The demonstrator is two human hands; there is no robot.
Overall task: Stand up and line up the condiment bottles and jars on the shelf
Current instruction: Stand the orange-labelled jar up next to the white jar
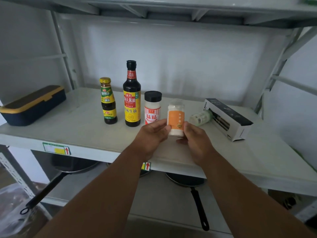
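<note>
On the white shelf (72, 127) three containers stand upright in a row: a small dark bottle with a yellow cap (108, 101), a tall soy sauce bottle (131, 95) and a black-lidded jar with a red label (152, 107). Just right of that jar, an orange-labelled clear jar (176, 115) of white powder is upright. My left hand (151, 134) and my right hand (195, 138) hold it from either side with fingertips on it. A small pale green-capped bottle (201, 117) lies on its side further right.
A dark blue box with a yellow-edged lid (32, 105) sits at the shelf's left end. A black and white carton (228, 117) lies at the right, beside the fallen bottle. Frying pans (188, 182) rest on the lower shelf. Another shelf board runs overhead.
</note>
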